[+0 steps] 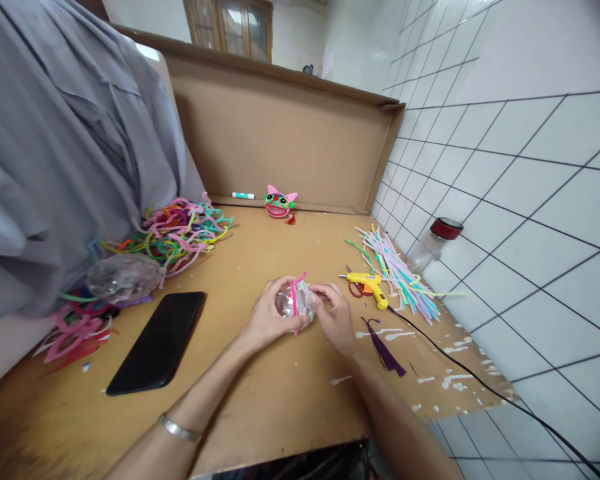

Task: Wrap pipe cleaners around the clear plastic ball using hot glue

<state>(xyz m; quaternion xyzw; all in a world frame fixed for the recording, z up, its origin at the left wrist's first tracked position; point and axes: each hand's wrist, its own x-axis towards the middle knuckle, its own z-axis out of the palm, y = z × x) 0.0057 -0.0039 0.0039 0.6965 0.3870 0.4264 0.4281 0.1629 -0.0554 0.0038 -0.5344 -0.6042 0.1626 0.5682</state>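
I am holding a clear plastic ball [294, 303] just above the middle of the cardboard work surface [280, 400], with a pink pipe cleaner [295, 293] running over its top and down its front. My left hand [267, 320] is cupping the ball from the left and underneath, fingers curled closed around it, while my right hand [336, 313] is pressing against its right side, fingertips pinching near the pipe cleaner. To do this well I judge I should be keeping the left grip steady so the smooth ball is not rolling, and drawing the fuzzy wire snug against the curve with the right. A yellow hot glue gun [370, 283] is lying near my right hand beside orange-handled scissors [357, 290] and a sheaf of pastel pipe cleaners [403, 277]; its black cord [480, 387] is trailing off the edge. A purple tassel [383, 350] is lying just beside my right wrist, and a black phone [157, 343] is resting well apart to the left.
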